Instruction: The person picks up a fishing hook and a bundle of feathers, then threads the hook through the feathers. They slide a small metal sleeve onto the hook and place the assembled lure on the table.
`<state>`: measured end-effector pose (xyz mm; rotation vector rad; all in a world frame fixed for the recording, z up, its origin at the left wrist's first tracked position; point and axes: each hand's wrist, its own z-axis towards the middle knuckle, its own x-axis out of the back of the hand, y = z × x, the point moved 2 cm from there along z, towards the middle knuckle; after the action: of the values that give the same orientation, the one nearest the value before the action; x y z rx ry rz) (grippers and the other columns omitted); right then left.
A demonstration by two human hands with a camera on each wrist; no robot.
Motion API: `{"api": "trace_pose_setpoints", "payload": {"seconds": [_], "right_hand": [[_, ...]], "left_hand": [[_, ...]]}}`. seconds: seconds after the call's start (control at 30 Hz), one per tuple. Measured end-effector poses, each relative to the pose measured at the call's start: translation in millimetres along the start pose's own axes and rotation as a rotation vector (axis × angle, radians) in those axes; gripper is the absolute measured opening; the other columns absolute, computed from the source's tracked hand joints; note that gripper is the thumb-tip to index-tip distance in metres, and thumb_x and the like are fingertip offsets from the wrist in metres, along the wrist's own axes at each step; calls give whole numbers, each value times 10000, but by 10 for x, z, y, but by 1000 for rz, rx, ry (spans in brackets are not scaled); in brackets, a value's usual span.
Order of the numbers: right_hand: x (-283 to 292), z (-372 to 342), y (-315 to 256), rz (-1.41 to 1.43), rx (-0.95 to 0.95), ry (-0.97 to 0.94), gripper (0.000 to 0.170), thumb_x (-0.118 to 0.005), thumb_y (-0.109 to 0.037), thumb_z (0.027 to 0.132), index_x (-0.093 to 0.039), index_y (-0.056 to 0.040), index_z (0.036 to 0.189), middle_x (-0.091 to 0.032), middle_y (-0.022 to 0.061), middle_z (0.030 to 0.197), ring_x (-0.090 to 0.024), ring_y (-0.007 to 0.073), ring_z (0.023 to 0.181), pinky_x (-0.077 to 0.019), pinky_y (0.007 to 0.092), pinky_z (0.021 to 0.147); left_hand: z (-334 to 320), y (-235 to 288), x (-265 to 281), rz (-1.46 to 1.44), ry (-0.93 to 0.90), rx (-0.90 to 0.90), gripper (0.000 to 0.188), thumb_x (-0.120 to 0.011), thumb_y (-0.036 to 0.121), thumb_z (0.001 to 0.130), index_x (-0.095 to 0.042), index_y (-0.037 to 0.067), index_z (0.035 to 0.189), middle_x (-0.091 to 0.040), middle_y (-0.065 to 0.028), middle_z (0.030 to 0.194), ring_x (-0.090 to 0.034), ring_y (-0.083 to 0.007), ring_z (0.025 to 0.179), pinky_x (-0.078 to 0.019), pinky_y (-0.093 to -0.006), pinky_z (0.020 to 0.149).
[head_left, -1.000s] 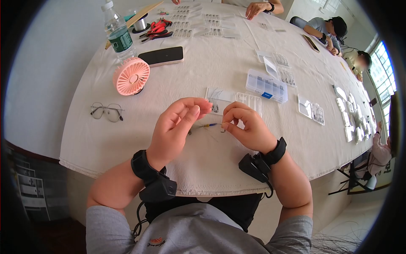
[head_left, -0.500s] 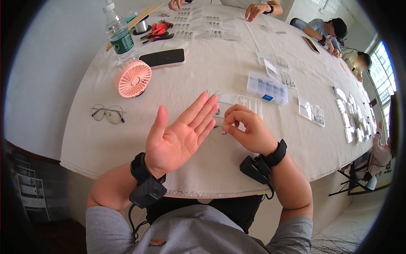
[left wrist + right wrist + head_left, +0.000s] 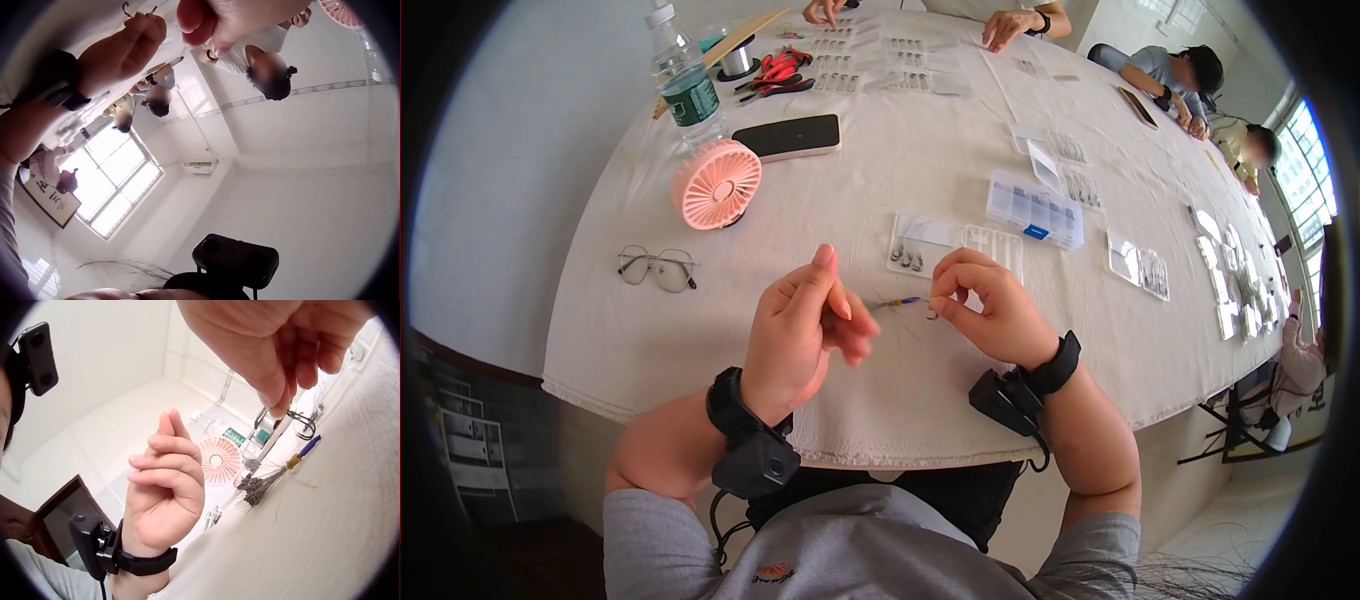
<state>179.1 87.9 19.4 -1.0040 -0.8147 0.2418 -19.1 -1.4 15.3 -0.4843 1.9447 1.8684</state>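
My right hand [image 3: 992, 308] pinches a small dark fish hook [image 3: 932, 317] between thumb and fingertips. Its curved bend sticks out past the fingers in the left wrist view. To its left, my left hand [image 3: 798, 328] is raised with the thumb up and the fingers loosely bent. Nothing shows in its grasp. Between the hands on the cloth lies a bundle of thin wires with small dark stops [image 3: 255, 487], bound in yellow with a blue end [image 3: 309, 447]. A flat clear case [image 3: 940, 231] with several hooks lies just beyond.
A clear compartment box [image 3: 1032, 208] and more hook cases [image 3: 1138, 262] lie to the right. Glasses [image 3: 657, 267], a pink fan [image 3: 718, 185], a phone [image 3: 788, 137], a water bottle [image 3: 685, 80] and red-handled pliers [image 3: 778, 70] stand on the left. Other people sit around the table.
My left hand turned its palm up with fingers spread straight, then drew back left and bent its fingers with the thumb up. My right hand keeps its pinch on the fish hook, almost unmoved.
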Motion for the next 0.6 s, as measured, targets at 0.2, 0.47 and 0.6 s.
{"api": "trace_pose_setpoints", "payload": {"seconds": [0.2,0.47,0.6], "right_hand": [[1,-4,-22,-3,-8,4,43,-623,4,760,-583,-12,764,-582,66,872,-527,177,743,-424,271,630],[-3,-3,-9,5,18,4,44,-623,4,763,-581,-12,765,-579,66,871,-529,180,747,-423,270,637],[-3,-6,9,16,30,9,41,-622,5,767,-584,-9,772,-579,66,871,-531,180,751,-423,271,637]], "left_hand": [[-16,66,-244,-390,-234,-159,596,-172,443,992,-197,39,1429,-248,-129,1464,-235,-225,1352,-188,-371,1114],[-4,34,-206,-425,-426,-212,604,-121,437,993,-102,59,1462,-100,-98,1533,-90,-224,1417,-87,-373,1158],[4,31,-200,-412,-448,-211,609,-117,442,991,-102,56,1462,-101,-107,1531,-85,-231,1418,-88,-376,1157]]}}
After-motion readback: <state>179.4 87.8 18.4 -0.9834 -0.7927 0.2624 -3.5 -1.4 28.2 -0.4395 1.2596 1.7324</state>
